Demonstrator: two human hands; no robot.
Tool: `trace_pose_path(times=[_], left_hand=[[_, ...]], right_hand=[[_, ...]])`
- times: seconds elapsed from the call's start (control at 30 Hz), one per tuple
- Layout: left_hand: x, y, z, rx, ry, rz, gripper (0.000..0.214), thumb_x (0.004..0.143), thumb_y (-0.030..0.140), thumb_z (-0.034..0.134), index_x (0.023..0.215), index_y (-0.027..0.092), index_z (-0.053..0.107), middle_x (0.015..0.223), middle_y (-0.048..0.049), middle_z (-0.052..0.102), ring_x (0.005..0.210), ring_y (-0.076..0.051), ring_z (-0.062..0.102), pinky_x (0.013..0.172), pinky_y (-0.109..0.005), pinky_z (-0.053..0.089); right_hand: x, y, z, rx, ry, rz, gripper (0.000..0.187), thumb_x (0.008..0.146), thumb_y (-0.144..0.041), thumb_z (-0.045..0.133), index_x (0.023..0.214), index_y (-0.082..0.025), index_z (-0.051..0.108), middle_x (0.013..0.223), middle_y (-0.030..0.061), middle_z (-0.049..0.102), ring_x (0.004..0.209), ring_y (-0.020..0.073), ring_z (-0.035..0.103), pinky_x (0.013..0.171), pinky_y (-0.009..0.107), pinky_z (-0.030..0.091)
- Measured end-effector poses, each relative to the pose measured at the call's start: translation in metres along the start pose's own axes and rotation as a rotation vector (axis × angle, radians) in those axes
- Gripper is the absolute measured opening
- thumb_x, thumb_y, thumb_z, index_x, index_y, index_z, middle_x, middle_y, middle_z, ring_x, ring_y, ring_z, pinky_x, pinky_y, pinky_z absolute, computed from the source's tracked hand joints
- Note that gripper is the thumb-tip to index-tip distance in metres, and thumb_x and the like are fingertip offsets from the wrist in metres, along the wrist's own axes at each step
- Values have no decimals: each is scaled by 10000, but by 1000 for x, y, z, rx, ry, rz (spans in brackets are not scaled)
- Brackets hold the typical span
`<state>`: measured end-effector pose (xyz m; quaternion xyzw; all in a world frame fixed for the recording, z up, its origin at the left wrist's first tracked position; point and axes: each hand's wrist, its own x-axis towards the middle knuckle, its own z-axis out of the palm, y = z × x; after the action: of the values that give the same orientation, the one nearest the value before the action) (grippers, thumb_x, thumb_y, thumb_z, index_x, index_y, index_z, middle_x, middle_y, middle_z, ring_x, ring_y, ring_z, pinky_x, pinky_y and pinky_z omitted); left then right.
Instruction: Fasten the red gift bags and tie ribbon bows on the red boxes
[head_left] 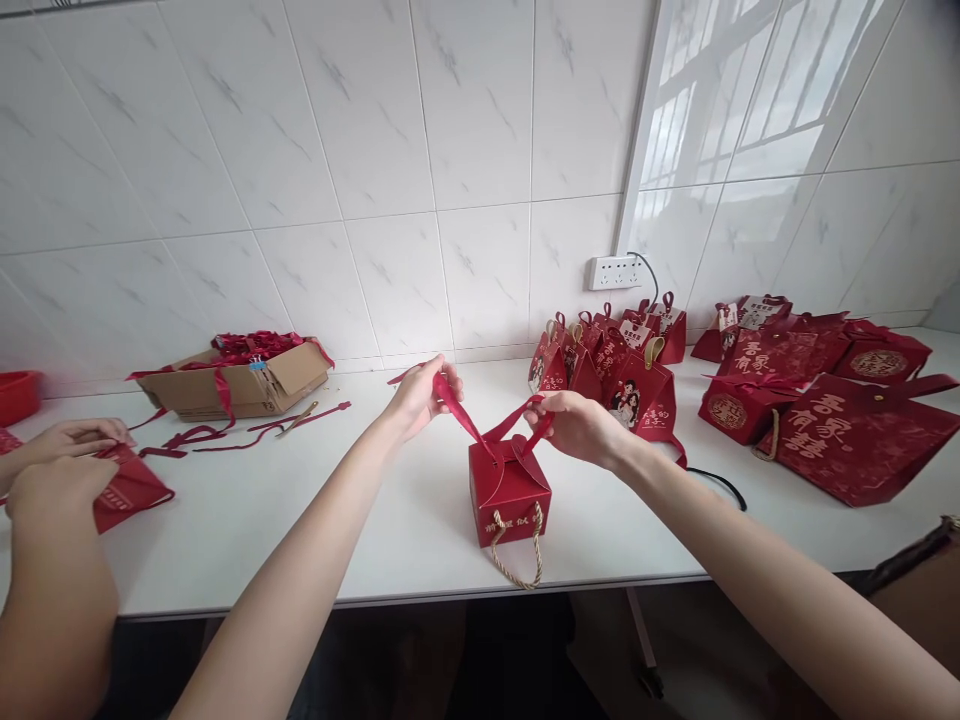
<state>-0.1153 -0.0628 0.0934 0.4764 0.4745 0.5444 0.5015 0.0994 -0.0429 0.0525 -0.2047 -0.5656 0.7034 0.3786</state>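
Note:
A small red gift box (510,495) with gold lettering stands upright near the table's front edge. Its twisted gold rope handle (517,575) hangs down the front. Red ribbon (459,412) comes out of the box's top in two lengths. My left hand (427,395), up and left of the box, is closed on one length and pulls it taut. Above the box's right side, my right hand (574,425) pinches the other length. Neither hand touches the box's walls.
A cardboard carton (225,390) of red ribbon stands at the back left, with scissors (298,418) and loose ribbon before it. Several red gift bags (645,395) and boxes (742,408) crowd the right. A co-worker's hands (71,465) hold a red package (135,490) at left.

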Motion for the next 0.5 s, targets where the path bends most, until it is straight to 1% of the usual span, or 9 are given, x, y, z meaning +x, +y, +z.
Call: trace_pose_path(times=[0.07,0.13,0.23,0.33,0.4,0.5], left_hand=[[0,2,-1,7,-17,16,283,865,307,450,645,142,516,597,-19,549,520,-109,544,414,-195,297],[0,5,-1,30,-47,48,245,842,307,509,669,137,543,633,-21,563,565,-112,557,452,-199,340],[-2,13,-1,163,-123,109,180,805,307,588,754,134,595,755,-51,619,722,-144,603,610,-248,444],[-4,24,-1,360,-238,136,190,762,285,652,882,139,629,900,-88,650,886,-193,614,759,-322,465],[-5,31,-1,460,-301,169,240,757,292,659,951,152,635,963,-98,650,931,-214,608,794,-359,462],[-5,38,-1,546,-339,219,290,771,314,635,1034,190,636,1021,-88,643,991,-226,585,806,-370,459]], right_hand=[[1,-10,1,9,10,-28,157,633,-266,624,555,-170,527,623,-1,538,525,85,362,539,263,293],[3,-21,4,0,16,-94,150,681,-276,652,618,-161,579,654,2,548,543,83,377,540,258,299],[6,-39,10,-8,6,-183,130,714,-278,692,767,-171,641,689,-10,564,567,75,412,552,242,318],[10,-53,16,-5,7,-177,235,667,-272,747,870,-198,656,655,-29,567,570,77,443,555,239,333],[13,-57,19,-40,4,-180,250,640,-267,769,856,-191,669,635,-37,564,554,68,435,549,237,329],[19,-58,21,-139,22,-224,192,651,-279,767,783,-174,675,626,-38,573,553,58,440,568,238,333]])
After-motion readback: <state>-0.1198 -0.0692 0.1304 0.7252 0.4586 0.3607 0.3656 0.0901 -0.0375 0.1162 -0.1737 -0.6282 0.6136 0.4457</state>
